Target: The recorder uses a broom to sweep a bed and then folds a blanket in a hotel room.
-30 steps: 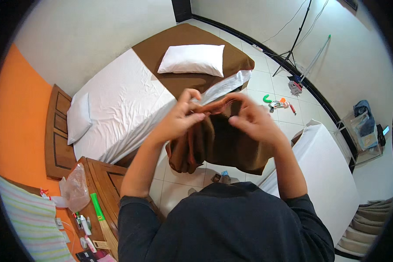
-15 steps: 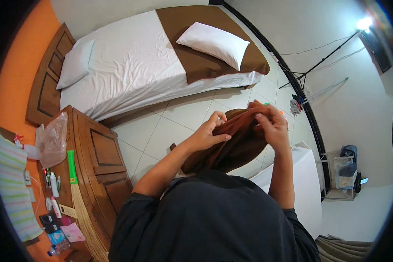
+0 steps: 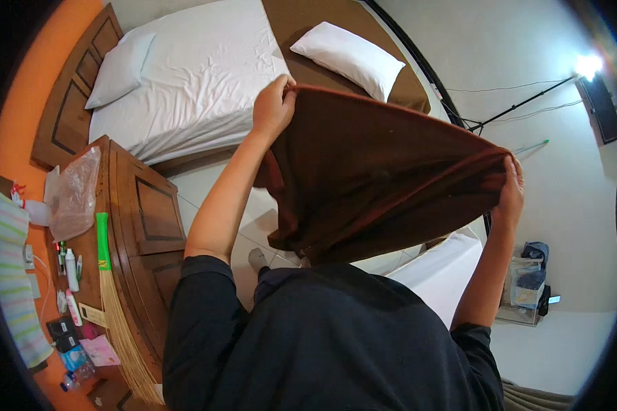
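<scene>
A dark brown blanket (image 3: pixel 384 171) with a reddish-brown edge is stretched between my two hands, its lower part hanging in loose folds. My left hand (image 3: pixel 274 106) is closed on one upper corner, in front of the bed. At the right end my right hand (image 3: pixel 511 188) grips the other upper corner, where the fabric bunches into creases. Beyond the blanket is a bed (image 3: pixel 206 68) with a wrinkled white sheet and a brown cover (image 3: pixel 308 34) across its foot. A white pillow (image 3: pixel 349 58) lies on that cover.
A second pillow (image 3: pixel 120 72) is by the headboard. On the left, a wooden cabinet (image 3: pixel 144 198) carries a stick broom (image 3: pixel 110 294), a plastic bag (image 3: pixel 77 198) and bottles. A white-covered surface (image 3: pixel 445 274) is at my right, a lamp stand (image 3: pixel 528 106) and wire rack (image 3: pixel 524 281) beyond.
My hands have moved apart and upward, the left toward the bed, the right outward. The blanket, bunched between them before, is now spread wide.
</scene>
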The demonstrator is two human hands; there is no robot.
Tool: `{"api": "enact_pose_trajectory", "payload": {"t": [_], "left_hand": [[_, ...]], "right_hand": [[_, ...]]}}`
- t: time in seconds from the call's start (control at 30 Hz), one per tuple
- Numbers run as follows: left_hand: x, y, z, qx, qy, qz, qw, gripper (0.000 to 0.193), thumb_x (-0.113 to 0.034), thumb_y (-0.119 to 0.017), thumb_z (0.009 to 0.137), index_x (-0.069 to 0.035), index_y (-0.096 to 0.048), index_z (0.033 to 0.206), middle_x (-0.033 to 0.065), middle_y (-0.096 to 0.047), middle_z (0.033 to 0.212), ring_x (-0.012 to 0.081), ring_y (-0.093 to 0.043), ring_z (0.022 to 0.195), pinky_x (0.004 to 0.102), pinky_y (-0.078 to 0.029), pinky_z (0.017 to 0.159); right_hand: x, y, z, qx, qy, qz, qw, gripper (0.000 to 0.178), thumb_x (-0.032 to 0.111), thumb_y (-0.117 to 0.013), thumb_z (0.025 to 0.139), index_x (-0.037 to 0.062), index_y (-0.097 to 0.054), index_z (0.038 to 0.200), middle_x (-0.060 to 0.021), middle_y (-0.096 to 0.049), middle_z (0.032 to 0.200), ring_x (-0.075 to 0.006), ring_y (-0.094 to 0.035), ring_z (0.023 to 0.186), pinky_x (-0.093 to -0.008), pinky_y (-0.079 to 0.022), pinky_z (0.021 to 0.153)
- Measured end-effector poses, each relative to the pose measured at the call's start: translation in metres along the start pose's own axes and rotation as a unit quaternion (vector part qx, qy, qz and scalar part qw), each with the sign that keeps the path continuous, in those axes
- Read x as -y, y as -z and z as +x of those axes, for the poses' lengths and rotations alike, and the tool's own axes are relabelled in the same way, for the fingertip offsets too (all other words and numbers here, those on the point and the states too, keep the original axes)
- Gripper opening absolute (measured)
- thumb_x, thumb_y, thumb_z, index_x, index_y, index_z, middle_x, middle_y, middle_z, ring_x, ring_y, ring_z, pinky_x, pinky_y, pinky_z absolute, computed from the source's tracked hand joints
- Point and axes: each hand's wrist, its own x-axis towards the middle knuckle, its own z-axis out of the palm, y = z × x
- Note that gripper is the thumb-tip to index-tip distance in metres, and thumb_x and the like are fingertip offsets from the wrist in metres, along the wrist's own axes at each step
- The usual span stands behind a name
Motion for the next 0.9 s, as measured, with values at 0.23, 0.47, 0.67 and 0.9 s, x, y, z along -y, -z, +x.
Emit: {"api": "enact_pose_trajectory", "payload": {"t": [0.23,0.47,0.67,0.9], "left_hand": [[0.002,-0.033,-0.111,0.143,-0.161,0.085,0.973,0.017,-0.003,-0.051,0.07,-0.003,-0.051,0.087,0.0149,-0.056,0.085,0.0316,-0.055,0.079,0.0396,-0.044,0.07],[-0.018,-0.118,-0.172,0.142,-0.151,-0.018,0.978,0.027,-0.002,-0.05,0.069,-0.008,-0.048,0.095,0.0142,-0.054,0.094,0.0299,-0.056,0.076,0.0366,-0.047,0.061],[-0.041,-0.137,-0.16,0.097,-0.2,-0.019,0.975,0.028,-0.007,-0.057,0.066,-0.012,-0.052,0.093,0.0112,-0.051,0.101,0.0268,-0.056,0.075,0.0341,-0.048,0.059],[-0.055,-0.145,-0.165,0.074,-0.088,-0.036,0.993,0.024,-0.018,-0.065,0.067,-0.005,-0.055,0.084,0.0103,-0.051,0.099,0.026,-0.055,0.081,0.0336,-0.047,0.063]], "right_hand": [[0.036,-0.004,-0.006,-0.034,0.032,0.081,0.996,0.018,0.016,-0.054,0.081,0.0064,-0.054,0.096,-0.0048,-0.059,0.085,-0.0141,-0.058,0.073,-0.0252,-0.048,0.063],[0.046,-0.032,-0.021,0.031,0.045,0.084,0.995,0.015,0.014,-0.054,0.081,0.0067,-0.055,0.094,-0.003,-0.059,0.083,-0.012,-0.058,0.071,-0.0226,-0.047,0.061],[0.049,-0.039,-0.031,0.036,0.013,0.055,0.998,0.016,0.013,-0.054,0.081,0.0066,-0.055,0.096,-0.0025,-0.059,0.084,-0.0097,-0.058,0.069,-0.0202,-0.047,0.059],[0.031,-0.023,-0.029,0.058,-0.005,0.082,0.995,0.018,0.012,-0.053,0.081,0.0056,-0.055,0.098,-0.0027,-0.058,0.087,-0.0098,-0.056,0.078,-0.0207,-0.046,0.069]]}}
